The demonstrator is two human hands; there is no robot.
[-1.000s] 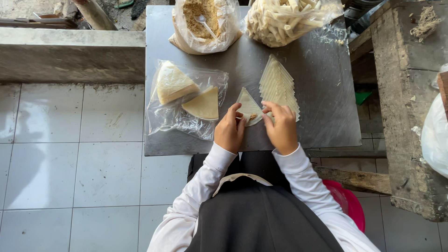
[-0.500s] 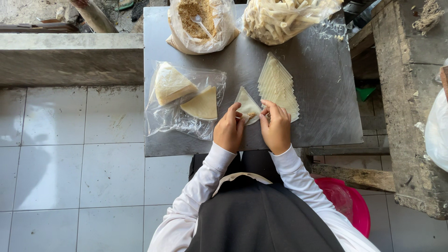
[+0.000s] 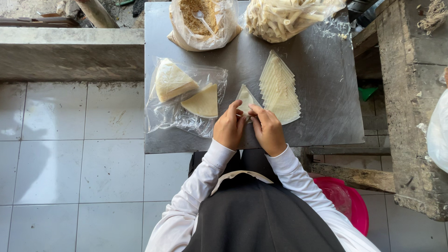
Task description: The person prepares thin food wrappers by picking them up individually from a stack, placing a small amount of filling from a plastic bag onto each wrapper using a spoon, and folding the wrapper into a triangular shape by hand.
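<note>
Grey table (image 3: 326, 93): fingers (image 3: 233, 109) partly hide, seemingly, a wrapper (image 3: 245, 97).

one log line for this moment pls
left hand + right hand: pinching small pale triangular wrapper | beside: fanned stack of triangular sheets | surface: grey metal table

— What do the hands cover?
— The left hand (image 3: 229, 128) and right hand (image 3: 268, 130) hide the lower end of the small wrapper (image 3: 246, 99) they pinch.
— And beyond them?
— The crumb bag (image 3: 203, 23) and stick bag (image 3: 284, 16) run past the top edge.
</note>
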